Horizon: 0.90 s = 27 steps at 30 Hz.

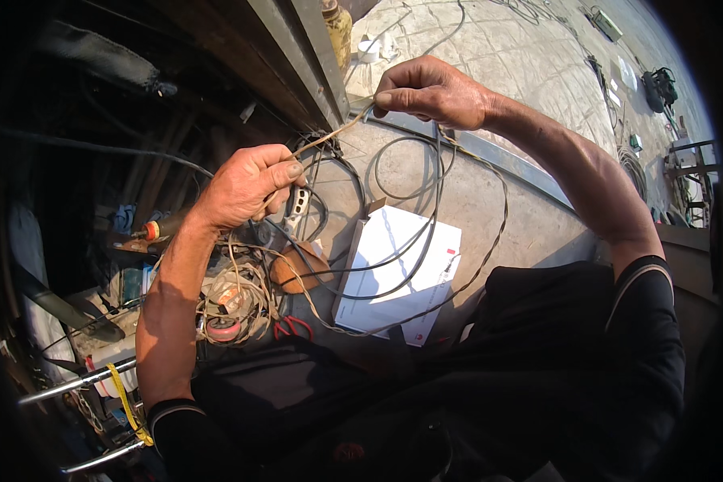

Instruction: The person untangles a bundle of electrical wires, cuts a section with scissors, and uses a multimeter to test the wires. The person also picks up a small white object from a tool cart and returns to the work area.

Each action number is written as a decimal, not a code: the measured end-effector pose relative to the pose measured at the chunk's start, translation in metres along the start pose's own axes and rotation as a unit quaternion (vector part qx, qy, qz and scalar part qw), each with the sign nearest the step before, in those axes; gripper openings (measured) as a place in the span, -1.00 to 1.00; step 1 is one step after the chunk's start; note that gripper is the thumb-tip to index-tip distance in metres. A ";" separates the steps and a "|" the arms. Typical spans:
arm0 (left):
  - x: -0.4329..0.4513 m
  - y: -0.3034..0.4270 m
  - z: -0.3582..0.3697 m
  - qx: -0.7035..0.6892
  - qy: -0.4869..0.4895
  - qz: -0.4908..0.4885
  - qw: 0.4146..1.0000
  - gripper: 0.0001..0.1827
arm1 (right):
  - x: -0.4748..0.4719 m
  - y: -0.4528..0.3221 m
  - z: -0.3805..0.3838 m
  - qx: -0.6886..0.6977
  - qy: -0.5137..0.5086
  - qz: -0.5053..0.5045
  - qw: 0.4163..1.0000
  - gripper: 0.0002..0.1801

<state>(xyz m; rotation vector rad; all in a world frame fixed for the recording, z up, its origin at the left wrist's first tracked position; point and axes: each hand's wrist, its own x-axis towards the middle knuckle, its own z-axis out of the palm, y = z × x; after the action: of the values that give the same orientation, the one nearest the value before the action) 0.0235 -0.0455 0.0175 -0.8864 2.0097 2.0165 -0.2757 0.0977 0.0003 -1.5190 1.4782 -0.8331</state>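
My left hand (247, 187) pinches a thin tan cord (332, 134) between thumb and fingers. Up and to the right, my right hand (431, 93) grips the same cord, and the length between the hands runs nearly straight. A twisted two-strand cord (505, 208) hangs in a wide loop from below my right hand, across the lap side. Dark cables (437, 199) loop over a white printed box (391, 271) lying on the concrete floor. Below my left hand sits a loose coil of tan cord (247, 280), by a red-handled tool (292, 328) that is partly hidden.
A metal post (313, 48) stands ahead, beside a rusty yellowish cylinder (339, 39). A metal floor track (512, 158) crosses at the right. A broken brick-like block (298, 268) lies near the box. Chrome bars (75, 384) with a yellow strap (126, 400) are at the lower left.
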 end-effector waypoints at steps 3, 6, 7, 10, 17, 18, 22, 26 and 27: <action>-0.002 -0.005 -0.006 -0.006 0.007 -0.008 1.000 -0.68 | -0.001 0.004 -0.002 0.028 -0.012 -0.019 0.999 -0.57; -0.001 -0.007 -0.007 0.012 -0.004 0.017 1.000 -0.70 | 0.000 0.010 -0.003 0.038 -0.004 0.004 0.999 -0.59; -0.001 -0.007 -0.008 0.015 0.009 0.002 1.000 -0.70 | 0.001 0.012 -0.005 0.056 0.001 0.010 0.998 -0.59; -0.001 -0.006 -0.010 0.001 0.009 -0.007 1.000 -0.69 | 0.002 0.020 -0.011 0.060 0.037 0.031 0.997 -0.59; 0.003 -0.011 -0.009 0.024 -0.028 0.014 0.999 -0.71 | 0.007 0.040 -0.020 0.025 0.033 0.055 0.998 -0.57; 0.004 -0.013 -0.008 0.017 -0.033 0.017 0.999 -0.71 | 0.007 0.042 -0.021 0.022 0.037 0.054 0.998 -0.57; 0.008 -0.018 -0.006 0.069 -0.042 0.014 0.997 -0.74 | 0.005 0.051 -0.025 -0.002 0.048 0.052 0.998 -0.57; 0.011 -0.026 -0.001 0.216 -0.024 -0.014 0.976 -0.78 | 0.004 0.066 -0.026 -0.046 0.039 0.042 0.997 -0.56; 0.011 -0.029 -0.001 0.219 -0.022 -0.011 0.975 -0.78 | 0.004 0.072 -0.029 -0.057 0.040 0.038 0.997 -0.55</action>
<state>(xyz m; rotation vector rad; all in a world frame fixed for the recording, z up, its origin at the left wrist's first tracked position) 0.0300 -0.0466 -0.0130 -0.7527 2.2748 1.4707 -0.3329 0.0935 -0.0525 -1.5178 1.6556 -0.7846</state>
